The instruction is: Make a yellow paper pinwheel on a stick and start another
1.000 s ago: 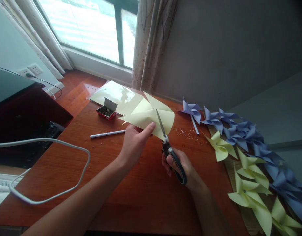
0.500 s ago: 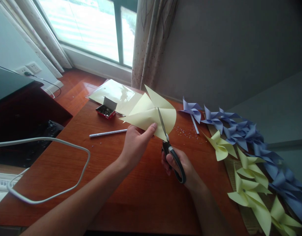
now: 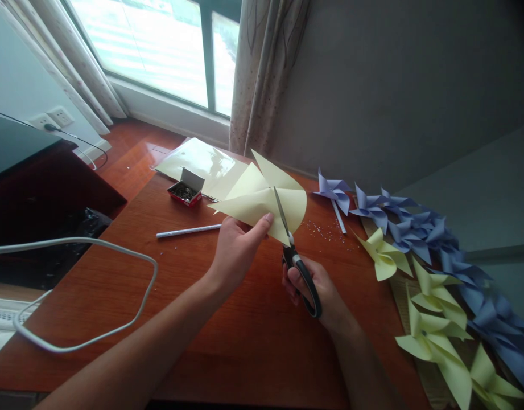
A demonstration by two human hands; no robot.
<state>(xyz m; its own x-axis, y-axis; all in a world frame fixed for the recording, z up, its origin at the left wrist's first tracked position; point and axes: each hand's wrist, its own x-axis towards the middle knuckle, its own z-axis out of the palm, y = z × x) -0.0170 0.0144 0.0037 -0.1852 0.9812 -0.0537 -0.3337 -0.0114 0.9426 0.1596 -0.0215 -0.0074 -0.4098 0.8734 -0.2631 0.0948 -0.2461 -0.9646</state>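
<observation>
My left hand (image 3: 238,245) pinches a pale yellow paper pinwheel (image 3: 248,208) by its lower edge, thumb on top and the other fingers beneath. Its blades are curved and pointed. My right hand (image 3: 313,287) is wrapped round the black and grey handles of a pair of scissors (image 3: 306,279). The scissors' blades point up and lie against the right part of the paper, with the tip near the pinwheel's centre. Whether the blades are cutting there, I cannot tell. A patterned paper straw (image 3: 188,231) lies on the table left of my left hand.
Left of the pinwheel stands an open small box (image 3: 185,192) of metal pieces, before a clear sleeve of paper (image 3: 193,159). Finished yellow pinwheels (image 3: 436,296) and blue pinwheels (image 3: 409,228) line the right side, some on cardboard. A white cable (image 3: 153,279) loops over the left side of the wooden table (image 3: 193,353).
Hardly anything differs. The whole view has shifted very slightly, while both hands, the pinwheel and the scissors keep the same pose.
</observation>
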